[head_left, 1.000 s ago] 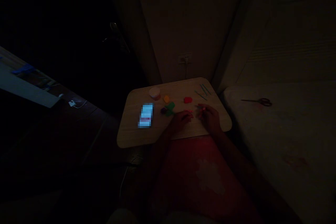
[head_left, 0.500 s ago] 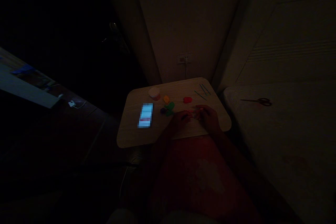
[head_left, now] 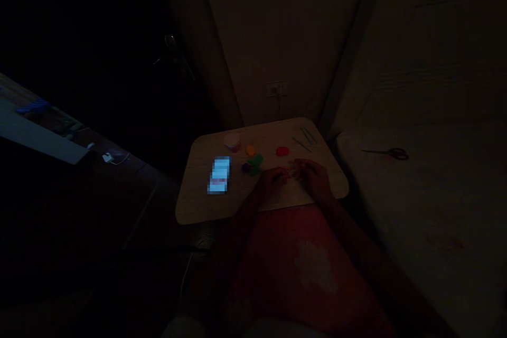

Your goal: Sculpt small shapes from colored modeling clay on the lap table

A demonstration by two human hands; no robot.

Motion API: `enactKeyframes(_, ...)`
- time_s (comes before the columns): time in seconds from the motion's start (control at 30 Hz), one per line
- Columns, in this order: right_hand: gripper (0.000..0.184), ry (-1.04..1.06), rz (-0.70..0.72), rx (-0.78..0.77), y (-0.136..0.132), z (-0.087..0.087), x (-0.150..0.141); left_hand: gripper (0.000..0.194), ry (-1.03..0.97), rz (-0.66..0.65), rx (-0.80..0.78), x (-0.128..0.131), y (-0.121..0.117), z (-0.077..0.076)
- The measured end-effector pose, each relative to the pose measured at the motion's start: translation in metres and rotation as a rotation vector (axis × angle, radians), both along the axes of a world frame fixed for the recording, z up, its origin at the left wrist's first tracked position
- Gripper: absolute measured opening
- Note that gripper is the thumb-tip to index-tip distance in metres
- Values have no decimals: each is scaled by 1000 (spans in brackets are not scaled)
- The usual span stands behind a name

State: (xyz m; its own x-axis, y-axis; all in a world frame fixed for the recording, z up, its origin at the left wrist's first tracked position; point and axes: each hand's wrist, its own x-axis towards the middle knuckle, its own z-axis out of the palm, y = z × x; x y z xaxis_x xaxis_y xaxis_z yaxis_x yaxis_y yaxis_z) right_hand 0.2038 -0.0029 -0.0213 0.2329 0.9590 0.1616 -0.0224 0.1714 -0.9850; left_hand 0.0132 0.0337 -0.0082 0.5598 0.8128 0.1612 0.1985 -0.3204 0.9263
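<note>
Close together over the front right of the small table point(head_left: 190, 206), my left hand point(head_left: 273, 179) and my right hand point(head_left: 315, 175) have curled fingers. Between the fingertips shows a small reddish piece point(head_left: 289, 172), too dark to name. Just beyond my hands lies a red lump point(head_left: 282, 151) that looks like modelling clay. Left of my left hand are a green flattened piece point(head_left: 256, 160), a small dark purple lump point(head_left: 246, 168) and an orange lump point(head_left: 250, 150). Several thin sticks point(head_left: 302, 144) lie at the back right of the table.
A lit phone point(head_left: 219, 175) lies on the table's left part, with a small round tub point(head_left: 232, 142) behind it. Scissors point(head_left: 392, 153) rest on a pale surface to the right. Behind the table, a cable hangs from a wall socket point(head_left: 277, 88). The room is very dark.
My right hand's fingers have shifted slightly to the left around the reddish piece. My left hand has hardly moved, and the picture is darker.
</note>
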Motion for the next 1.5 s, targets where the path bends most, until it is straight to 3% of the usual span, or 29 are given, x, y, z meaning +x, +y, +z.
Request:
enactKeyframes(0.17,39,-46,-1,8,-5,9,-4,22,-12,-7,10,0,1,-1)
enactKeyframes(0.3,49,-54,-11,16,-5,6,-4,23,-15,-12,16,0,2,-1)
enactKeyframes(0.5,33,-103,-13,29,-2,-2,-1,24,-12,-4,20,0,0,1)
enactKeyframes(0.67,20,-130,-9,61,-6,8,-1,22,-41,-3,12,1,0,0)
enactKeyframes(0.8,18,-130,-50,69,-7,14,-1,23,-50,-15,6,1,1,0)
enactKeyframes(1.07,22,119,-14,-44,-2,5,-3,21,-25,-7,9,0,0,1)
enactKeyframes(1.27,26,15,-16,-13,-4,10,-3,23,-11,-19,26,-1,1,0)
enactKeyframes(1.5,20,82,8,-35,-2,6,-5,28,3,-16,20,-3,2,-2)
